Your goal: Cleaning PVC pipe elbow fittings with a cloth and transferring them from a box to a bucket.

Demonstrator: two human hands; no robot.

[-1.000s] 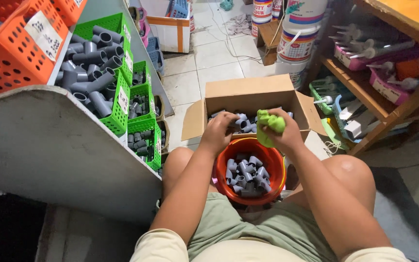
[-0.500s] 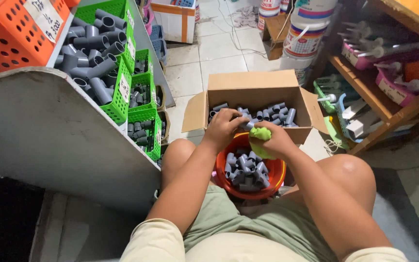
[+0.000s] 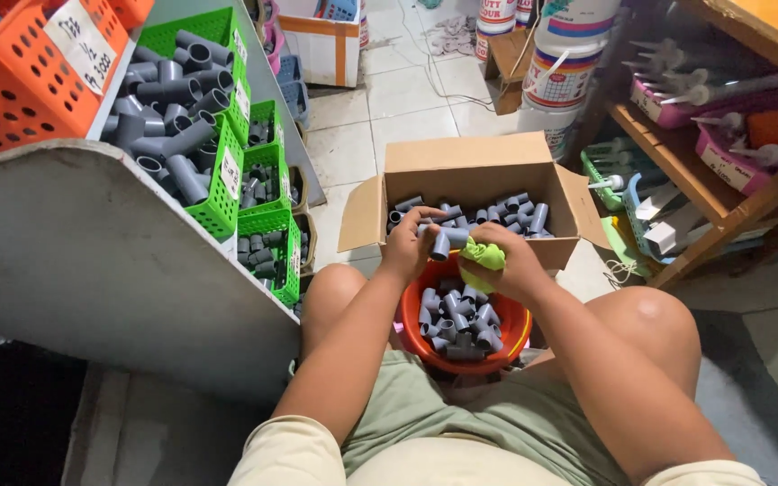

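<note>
Left hand (image 3: 407, 245) grips grey plastic pipe fitting (image 3: 443, 241); right hand (image 3: 508, 263) clamps green cloth (image 3: 483, 256) against it. Round orange bowl (image 3: 517, 326) in lap near full; open cardboard box (image 3: 470, 166) still holds many.

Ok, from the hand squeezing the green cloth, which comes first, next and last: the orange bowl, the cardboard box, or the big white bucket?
From the right hand, in the head view:
1. Orange bowl, just below it, in the lap.
2. Cardboard box, right behind the hand, on the floor. Bowl and box are nearly a tie.
3. Big white bucket, far back by the wooden shelf.
</note>
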